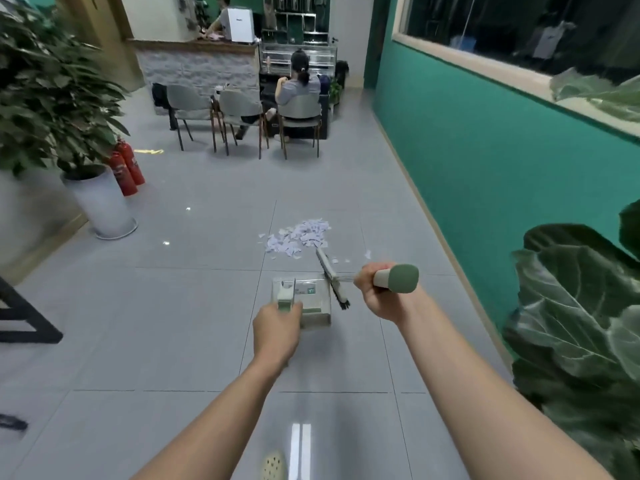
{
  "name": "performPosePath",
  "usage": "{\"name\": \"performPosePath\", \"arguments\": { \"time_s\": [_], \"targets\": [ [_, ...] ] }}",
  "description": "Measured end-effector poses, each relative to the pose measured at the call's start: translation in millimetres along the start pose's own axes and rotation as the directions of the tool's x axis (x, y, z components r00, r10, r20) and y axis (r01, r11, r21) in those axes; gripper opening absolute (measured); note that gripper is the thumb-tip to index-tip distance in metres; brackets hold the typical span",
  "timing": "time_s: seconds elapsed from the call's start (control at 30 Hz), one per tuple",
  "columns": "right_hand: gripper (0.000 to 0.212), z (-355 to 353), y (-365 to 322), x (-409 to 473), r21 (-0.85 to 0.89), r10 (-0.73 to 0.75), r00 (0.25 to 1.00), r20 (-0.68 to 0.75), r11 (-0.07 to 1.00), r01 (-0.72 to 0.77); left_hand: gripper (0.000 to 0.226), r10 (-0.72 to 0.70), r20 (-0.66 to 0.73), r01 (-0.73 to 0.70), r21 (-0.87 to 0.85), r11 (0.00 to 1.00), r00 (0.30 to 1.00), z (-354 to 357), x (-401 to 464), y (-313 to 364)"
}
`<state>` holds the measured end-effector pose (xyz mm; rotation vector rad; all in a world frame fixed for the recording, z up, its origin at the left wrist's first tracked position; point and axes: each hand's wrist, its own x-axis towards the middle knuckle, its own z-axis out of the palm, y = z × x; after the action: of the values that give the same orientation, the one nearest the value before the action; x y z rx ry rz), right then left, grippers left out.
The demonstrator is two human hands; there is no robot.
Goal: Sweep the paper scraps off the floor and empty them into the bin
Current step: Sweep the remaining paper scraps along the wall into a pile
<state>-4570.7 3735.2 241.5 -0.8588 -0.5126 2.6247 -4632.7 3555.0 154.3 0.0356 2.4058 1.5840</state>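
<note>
On the grey tiled floor [173, 306], paper scraps [298, 237] lie ahead; left hand [277, 327] grips the dustpan [311, 306], right hand [375, 292] grips the broom [332, 275]. A hard stroke could scatter scraps past the pan.

One camera only, on person's head. Looks forward and down along grey floor [194, 306]. Both arms reach in from bottom edge, hands close to camera. Green wall [485, 161] runs up right side. Chairs [239, 112] and counter [197, 64] far off, near top edge. Wide lens bends edges.
</note>
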Motion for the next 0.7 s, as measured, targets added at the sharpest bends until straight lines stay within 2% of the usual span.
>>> {"name": "performPosePath", "arguments": {
  "time_s": [0.17, 0.3, 0.5, 0.6, 0.7],
  "targets": [
    [0.024, 22.8, -26.3, 126.3, 0.141, 0.147, 0.979, -0.143, 0.982, -0.127, 0.035, -0.028, 0.056, 0.024, 0.071, 0.997, 0.998, 27.3, 133.0, 7.0],
    [0.028, 35.9, -45.6, 209.1, 0.232, 0.166, 0.98, -0.111, 0.963, -0.137, 0.044, -0.043, 0.103, 0.029, 0.13, 0.991, 0.994, 62.5, 221.0, 33.3],
    [0.024, 58.3, -83.1, 327.2, 0.336, 0.171, 0.969, -0.179, 0.936, -0.103, 0.04, -0.042, 0.177, 0.005, 0.206, 0.978, 0.983, 129.6, 341.2, 65.7],
    [0.021, 71.8, -117.8, 384.9, 0.259, 0.191, 0.955, -0.229, 0.957, -0.129, 0.037, -0.078, 0.143, 0.047, 0.206, 0.977, 0.987, 167.4, 403.0, 73.0],
    [0.038, 85.3, -152.7, 448.7, 0.23, 0.195, 0.928, -0.317, 0.965, -0.125, 0.038, -0.113, 0.131, 0.08, 0.234, 0.969, 0.985, 207.8, 460.5, 81.9]
  ]
}}
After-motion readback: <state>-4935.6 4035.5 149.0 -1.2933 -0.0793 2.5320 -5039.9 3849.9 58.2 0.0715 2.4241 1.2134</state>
